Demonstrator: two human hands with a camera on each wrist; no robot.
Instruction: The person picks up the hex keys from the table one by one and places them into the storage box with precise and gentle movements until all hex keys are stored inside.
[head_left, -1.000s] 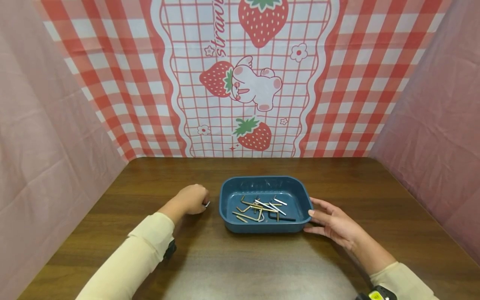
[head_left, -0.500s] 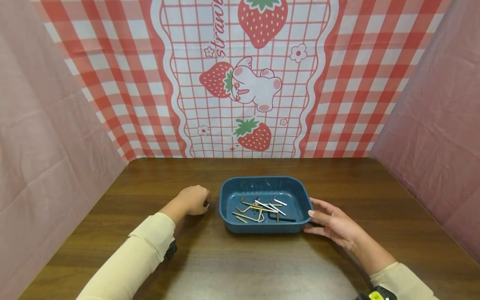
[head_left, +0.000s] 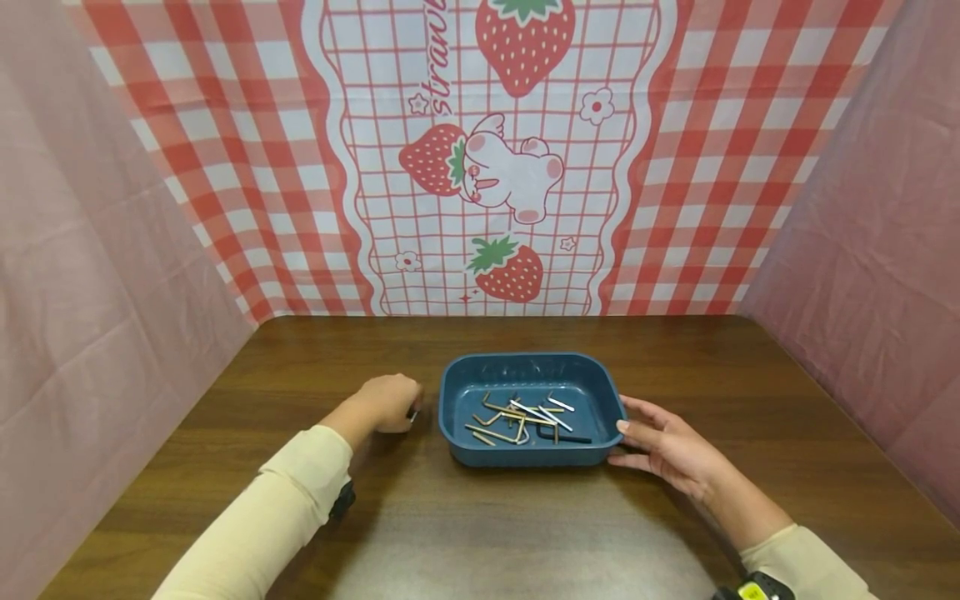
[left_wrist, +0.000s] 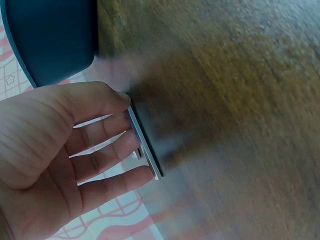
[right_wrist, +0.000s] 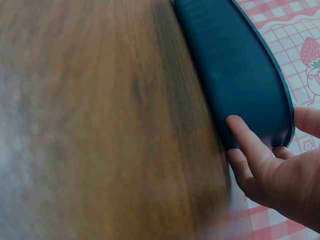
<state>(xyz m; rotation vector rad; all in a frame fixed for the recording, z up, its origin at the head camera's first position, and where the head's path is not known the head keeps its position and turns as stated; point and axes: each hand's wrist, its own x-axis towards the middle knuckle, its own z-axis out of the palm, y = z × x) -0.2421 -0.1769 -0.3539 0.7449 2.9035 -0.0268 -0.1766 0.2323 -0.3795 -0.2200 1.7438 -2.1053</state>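
Observation:
My left hand is low over the table, just left of the blue tray. In the left wrist view its thumb and fingertips pinch a metal hex key, its long arm seen along the fingertips. A short end shows between the fingers; the rest is partly hidden. My right hand holds the tray's right end. In the right wrist view the thumb is at the rim and the fingers lie against the outer wall of the blue tray. Several gold, silver and black hex keys lie jumbled inside the tray.
The brown wooden table spreads around the tray. A red checked strawberry cloth hangs behind its far edge. Pink cloth hangs on the left and more on the right.
My left hand has shifted slightly down and right, and the hex key's visible end has turned between its fingers. My right hand and the tray have stayed put.

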